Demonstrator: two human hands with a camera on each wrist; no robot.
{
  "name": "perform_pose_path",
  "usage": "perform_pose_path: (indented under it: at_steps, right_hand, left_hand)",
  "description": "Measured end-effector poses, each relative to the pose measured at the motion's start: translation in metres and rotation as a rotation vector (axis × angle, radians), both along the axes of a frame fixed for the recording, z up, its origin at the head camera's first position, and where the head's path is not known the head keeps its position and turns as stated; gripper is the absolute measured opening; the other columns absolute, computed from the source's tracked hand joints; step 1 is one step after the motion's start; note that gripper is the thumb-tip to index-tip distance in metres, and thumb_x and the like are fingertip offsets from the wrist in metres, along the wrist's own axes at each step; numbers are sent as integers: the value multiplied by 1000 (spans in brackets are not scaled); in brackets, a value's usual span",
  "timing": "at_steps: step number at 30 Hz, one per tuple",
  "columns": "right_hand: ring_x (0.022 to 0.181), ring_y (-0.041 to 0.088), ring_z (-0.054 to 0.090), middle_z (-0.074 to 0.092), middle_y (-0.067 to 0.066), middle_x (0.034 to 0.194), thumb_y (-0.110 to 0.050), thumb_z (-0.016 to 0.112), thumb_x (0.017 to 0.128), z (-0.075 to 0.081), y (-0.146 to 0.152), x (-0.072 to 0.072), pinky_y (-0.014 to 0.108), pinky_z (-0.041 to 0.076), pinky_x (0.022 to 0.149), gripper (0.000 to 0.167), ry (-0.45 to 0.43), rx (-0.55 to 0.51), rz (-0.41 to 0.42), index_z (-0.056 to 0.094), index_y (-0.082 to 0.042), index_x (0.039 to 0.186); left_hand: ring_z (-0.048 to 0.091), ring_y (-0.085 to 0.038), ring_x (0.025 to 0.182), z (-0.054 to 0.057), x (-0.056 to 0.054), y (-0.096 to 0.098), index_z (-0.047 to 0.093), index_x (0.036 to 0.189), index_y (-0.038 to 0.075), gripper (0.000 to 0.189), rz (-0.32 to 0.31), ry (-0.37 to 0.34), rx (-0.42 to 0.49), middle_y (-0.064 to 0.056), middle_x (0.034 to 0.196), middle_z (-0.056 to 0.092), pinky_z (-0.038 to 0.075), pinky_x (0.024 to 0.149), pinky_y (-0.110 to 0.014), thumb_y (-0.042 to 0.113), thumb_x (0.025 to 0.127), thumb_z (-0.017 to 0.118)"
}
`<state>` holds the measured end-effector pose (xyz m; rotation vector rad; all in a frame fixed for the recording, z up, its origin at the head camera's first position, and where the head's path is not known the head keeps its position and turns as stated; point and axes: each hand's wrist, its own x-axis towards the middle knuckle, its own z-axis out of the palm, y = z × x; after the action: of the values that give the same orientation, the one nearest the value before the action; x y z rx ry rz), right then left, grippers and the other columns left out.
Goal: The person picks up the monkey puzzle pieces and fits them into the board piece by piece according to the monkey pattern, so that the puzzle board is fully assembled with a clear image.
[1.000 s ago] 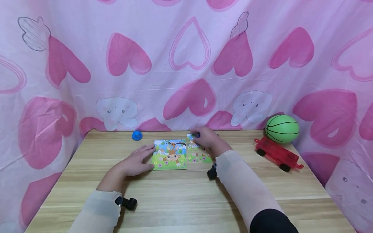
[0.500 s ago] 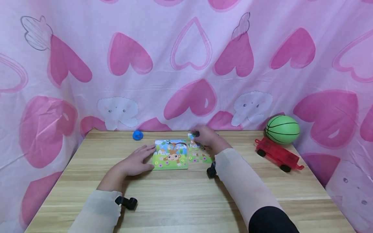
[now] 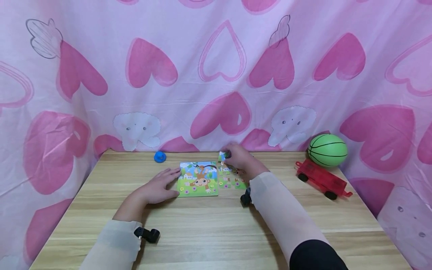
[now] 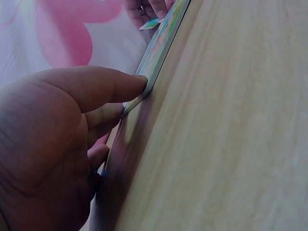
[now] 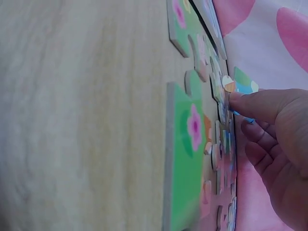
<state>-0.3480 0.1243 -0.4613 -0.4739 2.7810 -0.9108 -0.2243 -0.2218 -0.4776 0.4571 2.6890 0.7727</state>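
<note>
My L hand (image 3: 156,188) rests w/ fingers relaxed, touching the L edge of the board (image 3: 198,180); my R hand (image 3: 239,156) pinches a puzzle pc (image 5: 245,83) near the loose pcs (image 3: 224,182), R of it.

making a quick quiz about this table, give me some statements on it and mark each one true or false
1. The right hand pinches a puzzle piece. True.
2. The green ball is at the left end of the table. False: the green ball is at the right end, next to the red cart.
3. The left hand touches the monkey picture board. True.
4. The blue disc lies on top of the monkey picture board. False: the blue disc lies on the table, beyond the board and to its left.
5. The red cart has black wheels. True.
</note>
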Motion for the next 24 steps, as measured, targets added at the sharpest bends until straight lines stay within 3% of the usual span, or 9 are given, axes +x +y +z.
perform_pose_path:
  at_steps: [8,12,18,24]
  right_hand:
    - [111,23,65,70,-3,117,-10,72,101,5,-1,4,44,59,104,25,-95,-110,-62,75,-24,121]
    - [116,22,64,69,-3,125,-15,68,105,9,-4,8,43,59,103,27,-119,-196,-81,74,-27,128]
    - [116,24,63,67,2,138,-23,66,106,14,-16,17,39,60,90,37,-50,-260,9,70,-26,143]
    - [112,20,62,68,0,134,-24,66,107,11,-43,30,37,57,93,37,-63,-297,46,69,-23,143]
  left_hand:
    - [8,-42,169,1,0,0,35,169,23,84,-2,-6,-15,1,181,23,16,130,-75,47,98,73]
    - [8,-43,169,2,1,0,35,169,23,84,-5,-5,-13,0,181,23,16,130,-76,46,98,73]
    - [8,-42,169,2,1,0,35,169,23,84,-5,-3,-17,0,181,23,17,129,-76,46,98,72]
    - [7,-42,169,3,1,-1,34,170,23,84,-8,-9,-16,-1,181,22,16,130,-76,45,99,72]
